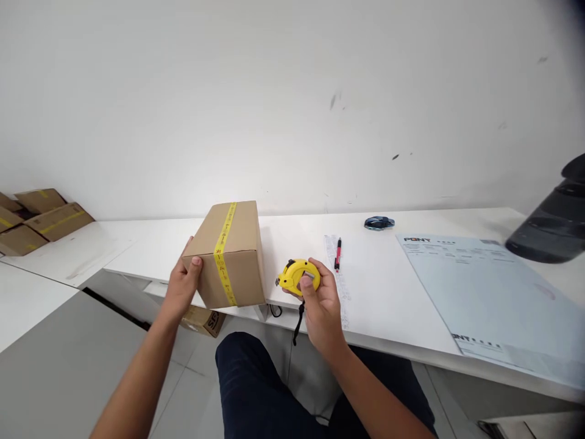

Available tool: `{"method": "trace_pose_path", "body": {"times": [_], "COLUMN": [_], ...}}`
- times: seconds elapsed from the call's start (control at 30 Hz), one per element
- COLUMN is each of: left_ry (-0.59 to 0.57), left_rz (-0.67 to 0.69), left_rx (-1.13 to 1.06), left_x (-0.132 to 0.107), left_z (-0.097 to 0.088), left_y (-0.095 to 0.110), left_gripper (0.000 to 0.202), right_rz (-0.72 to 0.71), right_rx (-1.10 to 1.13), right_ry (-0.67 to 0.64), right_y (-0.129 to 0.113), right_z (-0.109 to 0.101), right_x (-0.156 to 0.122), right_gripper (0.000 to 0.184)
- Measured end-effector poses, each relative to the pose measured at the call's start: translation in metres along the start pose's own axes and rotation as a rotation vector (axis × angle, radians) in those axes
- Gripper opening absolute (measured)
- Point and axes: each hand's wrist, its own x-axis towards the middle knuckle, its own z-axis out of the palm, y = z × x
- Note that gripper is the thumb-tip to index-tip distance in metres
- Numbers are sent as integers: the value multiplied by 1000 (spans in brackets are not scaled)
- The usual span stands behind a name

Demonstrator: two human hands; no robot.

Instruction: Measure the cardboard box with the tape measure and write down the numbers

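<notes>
A brown cardboard box (242,274) sealed with yellow printed tape sits tilted at the front edge of the white desk. My left hand (181,281) grips its left side, thumb on the front face and the other fingers hidden behind it. Just right of the box, my right hand (323,302) is closed around a yellow tape measure (298,275), thumb across its face. The tape's metal end tip shows at the left of its case, apart from the box. A black wrist strap (298,323) dangles below it.
On the white desk (388,292) lie a red and black pen (338,255), a handwritten paper strip, a dark blue shiny object (379,223) and a large printed sheet (493,299). A black device (548,222) stands far right. Several cartons (64,221) are stacked left; another box (203,321) sits below the desk.
</notes>
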Motion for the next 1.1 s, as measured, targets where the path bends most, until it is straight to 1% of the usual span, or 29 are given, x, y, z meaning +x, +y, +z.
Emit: {"method": "trace_pose_path", "body": {"times": [0.07, 0.13, 0.2, 0.27, 0.33, 0.37, 0.4, 0.43, 0.5, 0.53, 0.57, 0.6, 0.67, 0.7, 0.73, 0.8, 0.9, 0.97, 1.03, 1.1], "left_ry": [30, 50, 54, 22, -17, -8, 26, 86, 210, 231, 209, 149, 24, -13, -22, 2, 71, 129, 228, 345], "left_rz": [5, 21, 33, 42, 80, 128, 206, 319, 620, 770, 893, 974, 1072, 1106, 1143, 1217, 1305, 1318, 1262, 1135], "left_rx": [-14, -24, -44, -53, -6, 54, 138, 234, 411, 478, 523, 551, 546, 526, 500, 467, 496, 537, 577, 641], "left_x": [-9, -17, -22, -25, -28, -31, -34, -39, -52, -58, -64, -68, -71, -71, -69, -66, -65, -64, -57, -43], "left_z": [12, 24, 34, 39, 40, 40, 39, 38, 35, 33, 31, 29, 26, 24, 23, 21, 19, 15, 3, -15], "left_y": [-15, -24, -27, -27, -24, -21, -17, -10, 8, 19, 30, 41, 59, 66, 70, 75, 78, 76, 69, 53], "left_gripper": [89, 89, 86, 83, 85, 89, 96, 104, 114, 111, 102, 90, 67, 58, 52, 44, 37, 41, 50, 55], "right_rz": [0, 0, 9, 15, 18, 17, 13, 10, 7, 10, 17, 26, 50, 61, 70, 83, 90, 68, 3, -101], "right_rx": [3, -4, -6, -7, -15, -22, -29, -34, -36, -36, -38, -43, -54, -63, -73, -96, -113, -119, -140, -165], "right_ry": [-22, -46, -70, -80, -88, -95, -104, -116, -143, -158, -177, -200, -249, -274, -299, -342, -408, -438, -438, -374], "right_y": [-1, -4, -7, -10, -13, -15, -17, -19, -23, -25, -28, -30, -36, -39, -41, -47, -54, -58, -60, -61], "right_z": [3, 4, 6, 7, 9, 10, 11, 13, 15, 16, 17, 18, 17, 17, 16, 15, 15, 14, 10, 0], "right_x": [-1, -2, -2, -1, 1, 2, 2, 2, 1, 0, -2, -4, -6, -7, -7, -8, -10, -9, -1, 19], "right_gripper": [53, 52, 53, 53, 52, 52, 52, 51, 50, 50, 50, 50, 50, 50, 51, 52, 54, 55, 55, 54]}}
